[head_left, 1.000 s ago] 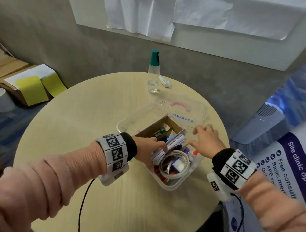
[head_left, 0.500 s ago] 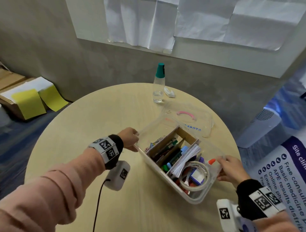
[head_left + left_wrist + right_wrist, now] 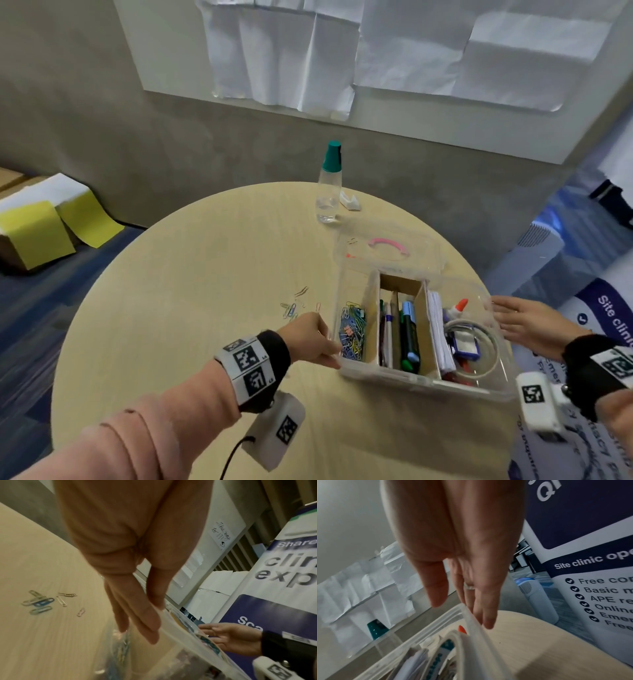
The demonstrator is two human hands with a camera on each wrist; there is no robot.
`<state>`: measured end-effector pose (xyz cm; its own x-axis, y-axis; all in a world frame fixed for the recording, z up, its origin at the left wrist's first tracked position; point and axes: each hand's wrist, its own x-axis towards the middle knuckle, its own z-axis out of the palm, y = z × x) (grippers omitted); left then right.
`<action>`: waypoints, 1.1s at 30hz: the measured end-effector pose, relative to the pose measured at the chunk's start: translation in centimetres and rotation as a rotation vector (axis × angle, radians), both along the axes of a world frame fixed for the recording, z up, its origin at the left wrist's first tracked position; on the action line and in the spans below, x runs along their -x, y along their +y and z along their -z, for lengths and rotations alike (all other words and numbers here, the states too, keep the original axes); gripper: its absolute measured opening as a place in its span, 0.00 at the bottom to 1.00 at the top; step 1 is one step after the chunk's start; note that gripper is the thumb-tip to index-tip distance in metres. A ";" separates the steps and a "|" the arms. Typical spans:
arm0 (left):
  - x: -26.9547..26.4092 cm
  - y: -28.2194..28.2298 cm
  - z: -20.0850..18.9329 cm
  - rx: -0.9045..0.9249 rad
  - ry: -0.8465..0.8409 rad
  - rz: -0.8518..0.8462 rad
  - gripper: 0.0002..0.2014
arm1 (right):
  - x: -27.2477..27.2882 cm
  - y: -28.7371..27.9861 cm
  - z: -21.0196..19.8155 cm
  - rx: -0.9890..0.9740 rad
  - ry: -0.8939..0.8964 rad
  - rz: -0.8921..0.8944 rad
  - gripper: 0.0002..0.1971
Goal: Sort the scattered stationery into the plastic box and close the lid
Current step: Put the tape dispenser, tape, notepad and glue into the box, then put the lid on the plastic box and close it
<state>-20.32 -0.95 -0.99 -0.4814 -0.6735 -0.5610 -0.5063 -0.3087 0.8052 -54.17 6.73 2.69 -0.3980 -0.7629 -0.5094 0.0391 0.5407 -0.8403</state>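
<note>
The clear plastic box (image 3: 411,377) stands at the table's right, lid off. It holds coloured paper clips (image 3: 352,329), pens (image 3: 407,335), papers, a tape roll (image 3: 493,346) and a glue bottle (image 3: 457,308). My left hand (image 3: 308,337) pinches the box's left wall, thumb over the rim (image 3: 180,632) and fingers (image 3: 137,615) down the outside. With straight fingers, my right hand (image 3: 524,322) lies against the right wall (image 3: 471,622), its thumb above the rim. Several loose paper clips (image 3: 293,308) (image 3: 39,603) lie on the table left of the box. Behind the box lies the clear lid (image 3: 421,246) with a pink handle.
A clear bottle with a green cap (image 3: 329,185) and a small white object (image 3: 349,202) stand at the round table's (image 3: 205,342) far edge. A printed banner (image 3: 613,318) rises close on the right. Cartons with yellow paper (image 3: 34,222) sit on the floor at left.
Both hands came out of the box and took its sides. The box has turned square to me, and loose paper clips now show on the table to its left.
</note>
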 end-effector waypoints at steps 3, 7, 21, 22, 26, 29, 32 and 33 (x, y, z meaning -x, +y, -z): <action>-1.0 -2.0 -0.1 -0.058 0.056 0.096 0.11 | 0.0 0.1 0.9 0.001 -0.022 -0.045 0.31; -2.1 -4.8 -0.3 -0.070 0.040 0.256 0.09 | -1.3 -0.9 1.4 0.031 0.024 -0.037 0.31; -3.1 -14.6 5.9 0.576 -0.651 0.713 0.46 | -28.7 1.6 1.5 0.653 0.652 -0.313 0.19; -2.8 -14.8 6.3 0.592 -0.627 0.719 0.46 | -30.4 1.1 3.4 0.649 0.722 -0.314 0.18; -1.9 -15.3 7.4 0.644 -0.585 0.736 0.43 | -33.5 -2.5 9.2 0.235 0.551 -0.410 0.30; -2.2 -15.0 8.1 0.756 -0.539 0.714 0.30 | -32.9 -6.0 11.4 0.023 0.622 -0.381 0.36; -3.5 -14.6 8.6 0.823 -0.473 0.641 0.19 | -31.7 -9.3 12.5 -0.095 0.816 -0.351 0.35; -4.1 -14.3 8.8 0.824 -0.460 0.615 0.18 | -31.3 -10.2 12.7 -0.144 0.860 -0.353 0.34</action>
<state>-16.25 -15.29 -9.74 -0.7215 -0.6399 -0.2647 -0.6904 0.6353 0.3460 -22.89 -3.47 -10.06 -0.4394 -0.8638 -0.2465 -0.7501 0.5038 -0.4284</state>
